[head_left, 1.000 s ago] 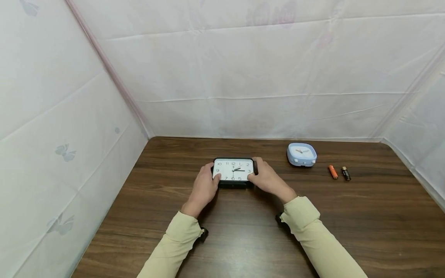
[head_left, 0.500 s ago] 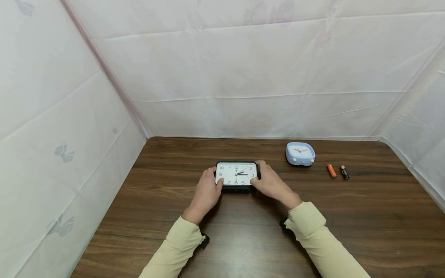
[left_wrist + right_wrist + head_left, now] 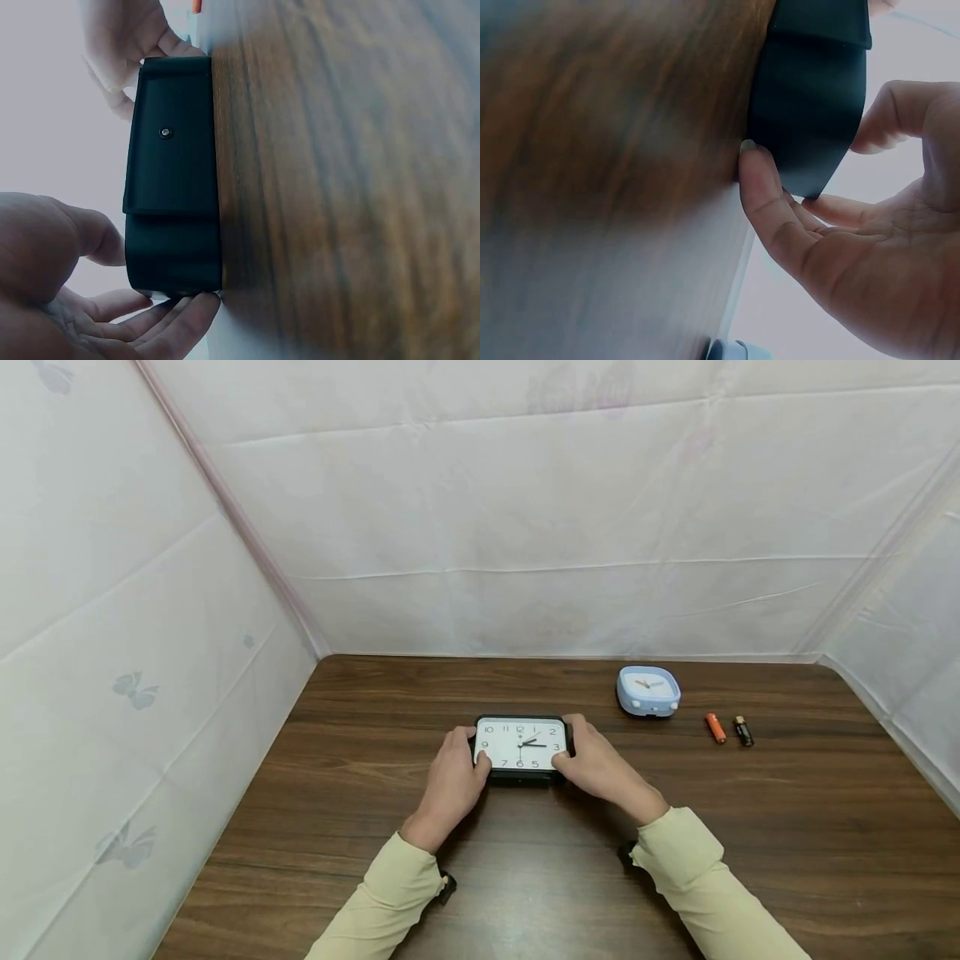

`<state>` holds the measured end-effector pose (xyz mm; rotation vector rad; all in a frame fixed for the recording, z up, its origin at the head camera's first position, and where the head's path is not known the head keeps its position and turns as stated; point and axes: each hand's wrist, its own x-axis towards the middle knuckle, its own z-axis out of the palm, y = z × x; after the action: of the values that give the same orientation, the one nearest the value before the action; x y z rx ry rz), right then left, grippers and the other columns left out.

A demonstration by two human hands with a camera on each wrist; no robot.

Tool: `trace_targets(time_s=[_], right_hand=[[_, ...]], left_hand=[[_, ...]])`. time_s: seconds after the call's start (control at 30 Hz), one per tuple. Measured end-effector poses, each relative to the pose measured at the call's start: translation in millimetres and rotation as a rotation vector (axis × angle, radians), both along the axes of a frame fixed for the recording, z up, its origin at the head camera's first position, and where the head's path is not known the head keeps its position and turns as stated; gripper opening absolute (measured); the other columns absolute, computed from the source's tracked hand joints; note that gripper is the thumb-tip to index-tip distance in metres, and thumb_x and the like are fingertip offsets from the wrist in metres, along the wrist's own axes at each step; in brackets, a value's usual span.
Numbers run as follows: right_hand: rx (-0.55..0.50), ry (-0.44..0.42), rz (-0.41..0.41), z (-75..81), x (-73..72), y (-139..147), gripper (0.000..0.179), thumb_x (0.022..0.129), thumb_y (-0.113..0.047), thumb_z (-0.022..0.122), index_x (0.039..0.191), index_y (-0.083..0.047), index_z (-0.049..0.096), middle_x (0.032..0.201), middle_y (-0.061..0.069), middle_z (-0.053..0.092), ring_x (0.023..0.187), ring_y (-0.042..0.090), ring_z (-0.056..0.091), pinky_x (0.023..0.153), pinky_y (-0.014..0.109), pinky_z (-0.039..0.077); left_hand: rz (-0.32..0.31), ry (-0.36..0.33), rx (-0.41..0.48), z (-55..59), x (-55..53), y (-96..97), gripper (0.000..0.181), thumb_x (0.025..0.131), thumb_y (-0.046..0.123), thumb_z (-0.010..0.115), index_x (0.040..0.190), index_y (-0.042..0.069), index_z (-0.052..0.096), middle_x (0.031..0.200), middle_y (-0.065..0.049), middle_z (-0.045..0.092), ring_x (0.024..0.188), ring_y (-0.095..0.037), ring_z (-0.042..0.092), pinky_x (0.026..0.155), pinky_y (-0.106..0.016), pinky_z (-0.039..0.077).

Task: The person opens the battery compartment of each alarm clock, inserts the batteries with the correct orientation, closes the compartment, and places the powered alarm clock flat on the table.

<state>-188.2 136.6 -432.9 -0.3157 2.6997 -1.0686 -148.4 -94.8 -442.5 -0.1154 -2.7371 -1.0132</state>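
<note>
A black rectangular clock (image 3: 510,752) with a white numbered face lies face up on the wooden table, gripped from both sides. My left hand (image 3: 453,782) holds its left end, thumb over the front edge and fingers along the side. At the opposite end my right hand (image 3: 606,772) grips in the same way, thumb on the face's lower right corner. The left wrist view shows the black side of the clock (image 3: 171,142) with a small screw, close against the tabletop. In the right wrist view, fingers (image 3: 769,199) wrap the clock's end right at the table surface.
A light blue alarm clock (image 3: 648,692) stands toward the back right of the table (image 3: 337,710). To its right lie an orange battery (image 3: 716,727) and a black battery (image 3: 743,731). White patterned sheeting (image 3: 480,510) rises behind the table and along both sides.
Both hands have moved the black clock a little to the right and toward the person, keeping their grip. The blue alarm clock and the batteries stay where they were.
</note>
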Motion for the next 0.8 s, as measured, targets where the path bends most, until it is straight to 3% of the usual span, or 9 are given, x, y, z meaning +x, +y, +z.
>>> trace_targets(time_s=[0.07,0.17,0.3,0.37,0.53,0.8], right_hand=[[0.003,0.002,0.001,0.5,1.5,2,0.069,0.097,-0.015,0.059,0.157,0.007,0.032,0.147,0.029,0.051,0.103,0.03,0.056,0.086,0.043,0.047],[-0.004,-0.004,0.001,1.4,1.7,4,0.064,0.1,-0.016,0.057,0.155,0.006,0.034,0.122,0.023,0.061,0.087,0.026,0.058,0.077,0.041,0.047],[-0.013,0.0,0.005,1.9,0.2,6,0.056,0.103,-0.015,0.051,0.152,0.005,0.036,0.091,0.013,0.057,0.071,0.023,0.053,0.069,0.038,0.044],[-0.012,0.02,0.01,2.1,-0.2,6,0.053,0.103,-0.014,0.051,0.151,0.006,0.037,0.096,0.014,0.059,0.076,0.023,0.053,0.071,0.039,0.045],[-0.004,0.06,0.012,1.2,-0.5,4,0.055,0.101,-0.012,0.054,0.149,0.009,0.039,0.128,0.023,0.059,0.095,0.028,0.056,0.082,0.043,0.047],[-0.01,0.066,0.004,0.2,0.8,2,0.056,0.099,-0.008,0.054,0.148,0.013,0.038,0.134,0.027,0.057,0.1,0.03,0.055,0.087,0.045,0.047]], left_hand=[[-0.001,-0.004,0.004,-0.1,0.3,0.9,0.035,0.096,0.0,0.063,0.128,-0.014,0.058,0.121,-0.029,0.063,0.106,-0.039,0.067,0.09,-0.053,0.055],[0.0,-0.013,0.006,-0.5,0.3,1.5,0.035,0.096,-0.002,0.061,0.129,-0.014,0.058,0.122,-0.029,0.063,0.103,-0.038,0.067,0.09,-0.052,0.055],[-0.003,-0.022,0.013,-1.1,-0.6,1.6,0.035,0.097,-0.003,0.06,0.13,-0.013,0.058,0.125,-0.029,0.063,0.102,-0.037,0.066,0.089,-0.052,0.055],[-0.004,-0.027,0.016,-1.1,-1.6,0.6,0.035,0.097,-0.003,0.06,0.13,-0.013,0.057,0.125,-0.029,0.063,0.1,-0.035,0.066,0.09,-0.052,0.055],[-0.006,-0.061,0.06,0.0,-3.8,-3.2,0.038,0.097,-0.002,0.061,0.133,-0.012,0.056,0.118,-0.024,0.065,0.095,-0.03,0.065,0.084,-0.047,0.056],[-0.022,-0.163,0.16,1.5,-9.0,-9.9,0.041,0.097,0.003,0.061,0.137,-0.008,0.056,0.118,-0.02,0.068,0.105,-0.029,0.07,0.086,-0.043,0.058]])
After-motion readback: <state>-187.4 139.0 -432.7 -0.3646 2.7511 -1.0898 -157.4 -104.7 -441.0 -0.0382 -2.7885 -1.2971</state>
